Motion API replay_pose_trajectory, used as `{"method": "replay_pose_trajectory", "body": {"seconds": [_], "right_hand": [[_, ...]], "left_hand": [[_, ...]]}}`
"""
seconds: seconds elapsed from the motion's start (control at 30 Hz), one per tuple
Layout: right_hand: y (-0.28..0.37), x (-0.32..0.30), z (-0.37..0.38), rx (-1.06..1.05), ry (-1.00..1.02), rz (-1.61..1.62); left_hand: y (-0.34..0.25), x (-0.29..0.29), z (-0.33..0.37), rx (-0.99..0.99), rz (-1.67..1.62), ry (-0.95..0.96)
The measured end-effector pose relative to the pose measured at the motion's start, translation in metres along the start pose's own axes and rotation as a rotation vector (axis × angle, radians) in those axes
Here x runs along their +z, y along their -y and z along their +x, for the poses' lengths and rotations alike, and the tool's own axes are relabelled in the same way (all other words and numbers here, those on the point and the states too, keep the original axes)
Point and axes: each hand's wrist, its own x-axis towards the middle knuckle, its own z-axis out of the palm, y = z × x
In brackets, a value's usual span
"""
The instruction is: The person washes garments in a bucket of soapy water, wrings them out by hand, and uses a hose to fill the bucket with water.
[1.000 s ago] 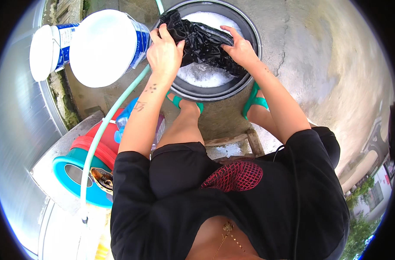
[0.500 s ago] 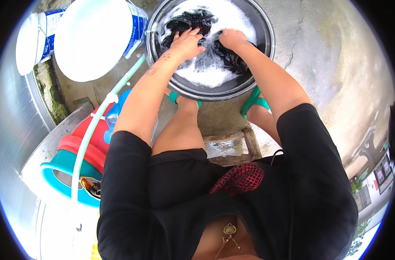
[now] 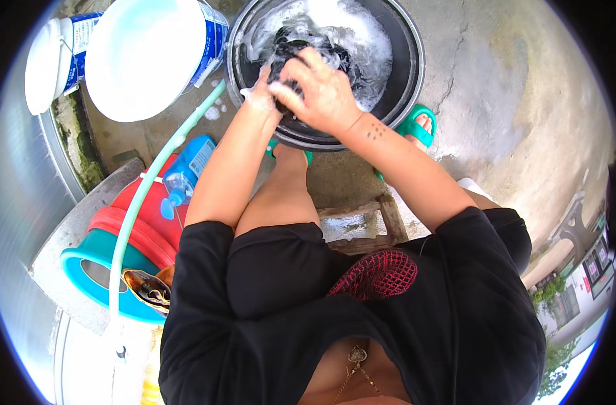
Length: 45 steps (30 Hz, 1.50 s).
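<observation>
1. Both forearms reach forward, the right hand (image 3: 321, 94) partly in front of the left hand (image 3: 259, 94).
2. Right fingers half curled against the black cloth (image 3: 286, 51), blurred, grip unclear; left fingers mostly hidden, cannot tell.
3. Cloth bunched in the basin (image 3: 401, 81), among suds (image 3: 379, 57); its direction and long axis cannot be told.
4. Right hand hides some cloth; bucket (image 3: 146, 57) and hose (image 3: 156, 169) left.

Right fingers (image 3: 297, 70) curled near left hand (image 3: 261, 95)
</observation>
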Motion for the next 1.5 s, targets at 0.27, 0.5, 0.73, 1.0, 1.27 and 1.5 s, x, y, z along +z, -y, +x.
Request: {"method": "replay_pose_trajectory", "body": {"seconds": [0.27,0.5,0.73,1.0,1.27,1.5], "right_hand": [[-0.14,0.0,0.035,0.355,0.038,-0.248],[-0.155,0.029,-0.007,0.382,0.232,-0.65],[-0.153,-0.013,0.006,0.494,0.089,-0.044],[-0.029,-0.063,0.026,0.271,0.176,0.573],[-0.107,-0.023,-0.025,0.167,0.125,-0.068],[-0.1,-0.044,-0.003,0.239,-0.274,-0.231]], "left_hand": [[-0.035,0.081,-0.046,0.524,1.39,-0.47],[0.008,0.008,0.019,1.048,2.386,-0.326],[-0.008,0.068,-0.033,0.548,1.961,-0.182],[-0.01,0.054,-0.065,0.323,0.825,0.213],[-0.028,0.063,-0.072,0.243,0.209,0.206],[-0.037,0.035,-0.064,0.232,0.003,0.389]]}}
